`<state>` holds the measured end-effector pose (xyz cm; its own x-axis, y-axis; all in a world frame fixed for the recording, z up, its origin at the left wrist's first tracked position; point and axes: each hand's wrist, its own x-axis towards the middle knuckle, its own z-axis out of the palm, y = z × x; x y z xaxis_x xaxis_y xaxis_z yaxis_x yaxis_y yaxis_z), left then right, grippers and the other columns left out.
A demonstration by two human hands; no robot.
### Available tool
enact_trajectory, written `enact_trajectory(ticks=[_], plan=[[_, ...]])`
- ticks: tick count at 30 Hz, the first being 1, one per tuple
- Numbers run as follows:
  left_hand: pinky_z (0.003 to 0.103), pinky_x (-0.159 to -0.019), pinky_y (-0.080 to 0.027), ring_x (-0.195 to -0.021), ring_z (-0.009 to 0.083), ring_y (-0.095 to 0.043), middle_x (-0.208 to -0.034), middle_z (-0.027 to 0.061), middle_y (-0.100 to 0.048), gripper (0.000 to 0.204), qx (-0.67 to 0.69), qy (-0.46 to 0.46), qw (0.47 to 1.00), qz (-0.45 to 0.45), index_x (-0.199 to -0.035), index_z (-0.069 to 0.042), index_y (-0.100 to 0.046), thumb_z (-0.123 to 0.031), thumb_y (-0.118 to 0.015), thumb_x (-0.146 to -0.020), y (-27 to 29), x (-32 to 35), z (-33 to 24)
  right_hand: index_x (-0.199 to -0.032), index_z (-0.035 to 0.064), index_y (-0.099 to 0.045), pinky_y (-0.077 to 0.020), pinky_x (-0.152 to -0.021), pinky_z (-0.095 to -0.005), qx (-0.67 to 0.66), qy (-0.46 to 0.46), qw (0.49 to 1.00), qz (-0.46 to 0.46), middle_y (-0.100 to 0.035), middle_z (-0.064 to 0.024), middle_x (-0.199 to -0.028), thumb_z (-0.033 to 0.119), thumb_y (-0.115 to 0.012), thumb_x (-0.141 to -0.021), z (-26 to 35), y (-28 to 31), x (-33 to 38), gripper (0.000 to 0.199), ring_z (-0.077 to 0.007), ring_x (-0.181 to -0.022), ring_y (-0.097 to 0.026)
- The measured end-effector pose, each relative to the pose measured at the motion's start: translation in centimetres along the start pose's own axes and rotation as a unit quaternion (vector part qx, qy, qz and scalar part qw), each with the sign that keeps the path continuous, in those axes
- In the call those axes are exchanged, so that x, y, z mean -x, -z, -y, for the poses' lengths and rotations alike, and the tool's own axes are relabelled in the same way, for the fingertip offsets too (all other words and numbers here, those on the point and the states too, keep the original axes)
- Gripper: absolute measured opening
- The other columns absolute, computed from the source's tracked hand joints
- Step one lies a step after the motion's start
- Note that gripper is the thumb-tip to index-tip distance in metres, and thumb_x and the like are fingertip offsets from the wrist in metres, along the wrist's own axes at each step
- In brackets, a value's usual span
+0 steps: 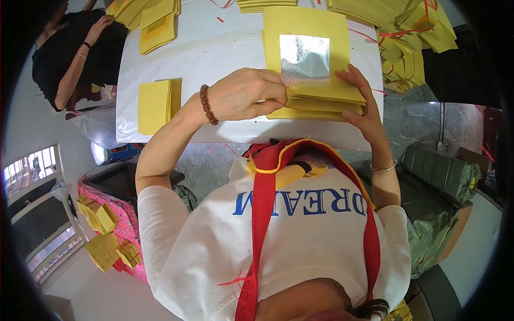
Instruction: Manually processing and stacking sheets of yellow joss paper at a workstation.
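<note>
From my remote seat, the largest thing I see is the white-covered table. At its near edge, in front of the person, lies the stack of yellow paper sheets, its near layers fanned slightly apart. A smaller yellow paper bundle sits well apart to the left.

The left hand has its fingertips drawn together on the stack's left edge; I cannot tell how many sheets they pinch. The right hand is clasped around the right edge, thumb low, fingers above.

I would let the right hand anchor the layers while the left separates them with light fingertip pressure, keeping edges square and corners uncreased. I'd also keep fingers off the silver foil square on the top sheet, since it probably wrinkles easily.
</note>
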<state>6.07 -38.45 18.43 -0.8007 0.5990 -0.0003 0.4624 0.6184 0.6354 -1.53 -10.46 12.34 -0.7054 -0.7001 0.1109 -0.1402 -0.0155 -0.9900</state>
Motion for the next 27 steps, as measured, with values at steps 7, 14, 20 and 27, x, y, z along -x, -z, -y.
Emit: enact_trajectory(ticks=[7, 14, 20, 27], plan=[[0.034, -0.063, -0.048, -0.076, 0.0277, -0.060, -0.083, 0.0126, -0.061, 0.007, 0.016, 0.027, 0.999, -0.008, -0.082, -0.001, -0.060, -0.006, -0.058, -0.077, -0.1, -0.1, -0.3, -0.140, 0.0106, -0.030, -0.0223, -0.108, -0.0365, 0.012, -0.009, 1.000, -0.009, -0.046, -0.0083, -0.132, 0.017, -0.073, -0.068, -0.1, -0.3, 0.1, 0.084, -0.0228, -0.127, -0.036], [0.034, -0.059, -0.048, -0.070, 0.0266, -0.060, -0.077, 0.0111, -0.061, 0.006, 0.030, 0.037, 0.998, -0.042, -0.078, -0.001, -0.058, -0.007, -0.056, -0.076, -0.3, -0.2, -0.5, -0.139, 0.0059, -0.030, -0.0210, -0.109, -0.0374, 0.024, 0.010, 0.999, -0.043, -0.034, -0.0103, -0.141, 0.017, -0.074, -0.068, -0.1, -0.8, 0.2, 0.084, -0.0251, -0.131, -0.030], [0.034, -0.059, -0.048, -0.069, 0.0265, -0.060, -0.076, 0.0108, -0.060, 0.006, 0.022, 0.035, 0.997, -0.064, -0.078, -0.002, -0.056, -0.008, -0.056, -0.075, -0.6, 0.1, -0.2, -0.131, 0.0047, -0.038, -0.0328, -0.100, -0.0356, 0.326, 0.176, 0.896, -0.246, -0.046, -0.0118, -0.124, 0.011, -0.072, -0.071, 1.3, -2.5, 1.7, 0.070, -0.0247, -0.113, -0.045], [0.034, -0.063, -0.046, -0.071, 0.0268, -0.058, -0.075, 0.0098, -0.059, 0.007, 0.039, 0.045, 0.997, -0.051, -0.079, -0.002, -0.055, -0.008, -0.057, -0.076, -0.4, 0.0, -0.2, -0.105, 0.0120, -0.064, -0.0318, -0.063, -0.0318, 0.494, 0.219, 0.837, -0.089, -0.052, 0.0022, -0.079, 0.015, -0.070, -0.072, 3.3, -5.8, 1.5, 0.035, -0.0157, -0.071, -0.050]])
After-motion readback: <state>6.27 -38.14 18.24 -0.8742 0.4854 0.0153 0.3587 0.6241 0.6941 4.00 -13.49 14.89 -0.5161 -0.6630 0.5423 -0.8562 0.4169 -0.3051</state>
